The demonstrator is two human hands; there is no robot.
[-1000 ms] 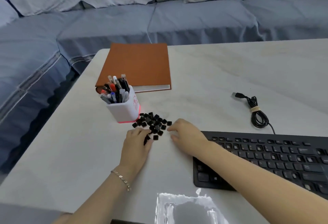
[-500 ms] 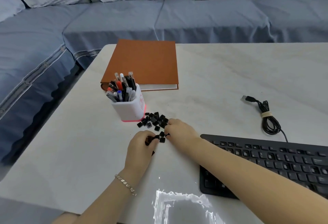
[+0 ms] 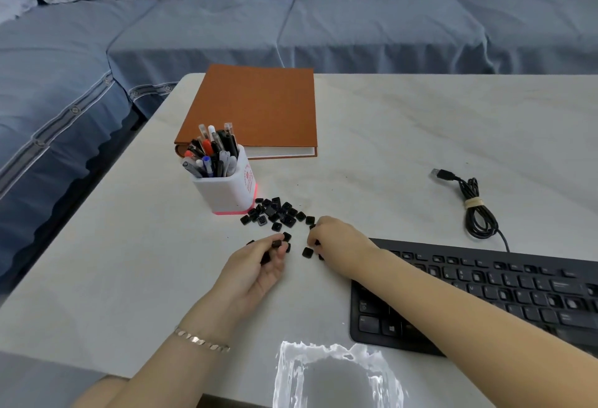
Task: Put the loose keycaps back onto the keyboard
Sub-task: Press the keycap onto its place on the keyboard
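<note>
Head view: caps could spill if L hand [image 3: 255,265] tips, as it pinches one keycap [image 3: 277,243] w/ more cupped in palm, while R hand [image 3: 336,242] curls over strays, grip unclear, by loose keycaps [image 3: 278,213] heaped near flat keyboard [image 3: 485,288]: small, square, slick black plastic on smooth pale tabletop [image 3: 388,135].

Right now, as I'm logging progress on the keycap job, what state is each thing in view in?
left hand, curled round a few loose keycaps.
right hand, fingers curled down among the keycaps, grip unclear.
loose keycaps, mostly heaped on the table beside the pen holder.
keyboard, flat on the table, some keys seemingly missing at its left end.
USB cable, coiled, banded, unplugged.
pen holder, upright, full of pens.
notebook, closed, lying flat.
</note>
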